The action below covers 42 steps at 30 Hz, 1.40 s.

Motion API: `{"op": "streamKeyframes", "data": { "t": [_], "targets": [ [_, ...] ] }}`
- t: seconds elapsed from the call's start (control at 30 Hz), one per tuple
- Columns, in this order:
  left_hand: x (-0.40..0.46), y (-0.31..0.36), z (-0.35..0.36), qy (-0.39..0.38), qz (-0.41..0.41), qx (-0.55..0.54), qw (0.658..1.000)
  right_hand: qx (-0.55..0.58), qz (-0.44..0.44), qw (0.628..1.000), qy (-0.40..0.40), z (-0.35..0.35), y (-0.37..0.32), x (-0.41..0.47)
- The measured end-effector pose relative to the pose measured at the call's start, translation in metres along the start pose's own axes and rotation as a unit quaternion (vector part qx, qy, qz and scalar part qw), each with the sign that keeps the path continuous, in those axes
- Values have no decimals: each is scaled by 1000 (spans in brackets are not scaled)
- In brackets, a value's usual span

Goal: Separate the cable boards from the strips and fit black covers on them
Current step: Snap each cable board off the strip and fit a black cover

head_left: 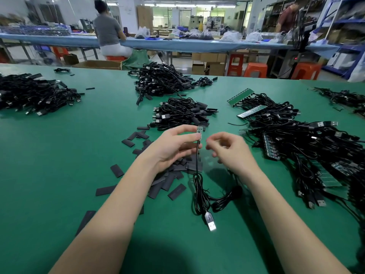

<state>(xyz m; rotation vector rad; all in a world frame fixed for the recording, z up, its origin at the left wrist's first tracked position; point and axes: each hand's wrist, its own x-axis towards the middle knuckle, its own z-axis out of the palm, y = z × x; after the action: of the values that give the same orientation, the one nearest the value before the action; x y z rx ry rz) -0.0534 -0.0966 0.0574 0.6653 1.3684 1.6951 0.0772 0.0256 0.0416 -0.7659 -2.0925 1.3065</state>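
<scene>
**Board pinched, no cover on**

Cable board (199, 131) upright in left hand (171, 147), pinched between thumb and fingertips; cable (197, 182) hanging down to green table (59, 155), USB plug (211, 222) lying flat. Right hand (231, 149) just beside, fingers loosely curled, holding nothing. Loose black covers (173, 180) scattered under left hand. Uncut strips (250, 111) in tangle at right. No containers nearby.

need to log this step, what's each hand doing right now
Left hand: pinches the small cable board, its cable hanging down to the table.
Right hand: fingers loosely curled, holding nothing visible.
</scene>
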Motion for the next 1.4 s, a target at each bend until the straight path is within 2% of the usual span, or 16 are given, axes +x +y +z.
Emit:
{"op": "streamKeyframes", "data": {
  "t": [0.07, 0.1, 0.2, 0.37, 0.47, 0.57, 0.7, 0.8, 1.17, 1.4],
  "targets": [
    [0, 1, -3, 5, 7, -2, 1000, -178, -58, 980, -65, 4, 9, -2],
    [0, 2, -3, 8, 8, -2, 1000, -218, -66, 968, -102, 6, 11, -3],
    [1, 1, -4, 14, 10, 7, 1000, -241, -78, 957, -145, 13, 11, -6],
    [1, 0, -5, 15, 9, 18, 1000, -229, -80, 962, -128, 8, 7, -2],
    [1, 0, -4, 15, 10, 20, 1000, -143, -37, 983, -112, 3, 6, -3],
    [1, 1, -3, 13, 10, 21, 1000, 64, 28, 994, -88, -3, -1, -3],
    [0, 1, 1, -4, 7, 9, 1000, 318, 74, 943, -67, -12, -10, -2],
    [-1, 1, 5, -18, 2, 0, 1000, 415, 60, 905, -68, -16, -13, -3],
    [-4, 2, 7, -47, -5, 20, 999, 446, 3, 894, 24, -12, -10, 3],
    [-4, 1, 8, -55, -6, 32, 998, 428, -14, 903, 24, -11, -6, 4]
  ]
}}
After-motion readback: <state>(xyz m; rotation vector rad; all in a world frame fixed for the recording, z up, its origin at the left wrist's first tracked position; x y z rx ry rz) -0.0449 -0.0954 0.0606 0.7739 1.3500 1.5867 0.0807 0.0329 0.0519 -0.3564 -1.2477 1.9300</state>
